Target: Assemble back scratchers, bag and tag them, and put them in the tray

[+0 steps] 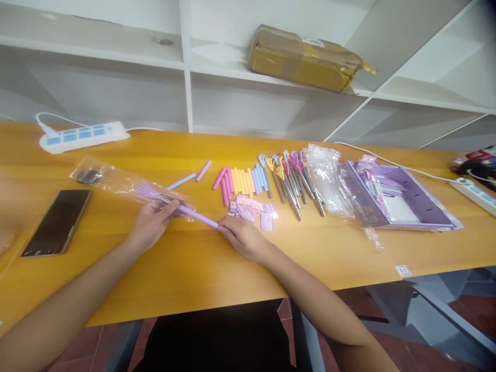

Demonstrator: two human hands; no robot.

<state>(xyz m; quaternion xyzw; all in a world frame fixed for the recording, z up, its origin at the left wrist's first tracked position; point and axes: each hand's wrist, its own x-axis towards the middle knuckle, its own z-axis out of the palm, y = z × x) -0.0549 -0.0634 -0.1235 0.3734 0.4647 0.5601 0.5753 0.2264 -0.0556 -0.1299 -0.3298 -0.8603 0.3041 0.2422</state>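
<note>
Purple-handled back scratcher lies across my two hands, its purple claw end inside a clear plastic bag. My left hand pinches the bag's mouth and the back scratcher together. The fingers of my right hand are closed on the far end of the purple handle, which sticks out of the bag. Just beyond my right hand are small printed cards in a loose pile. Behind them, pink, yellow and blue handle tubes lie in a row. A bunch of metal back scratchers with coloured claws is to their right.
Clear bags lie heaped beside a purple open box holding packaged items. At left are a phone and a power strip. Loose blue and purple tubes lie ahead. A taped parcel rests on the shelf.
</note>
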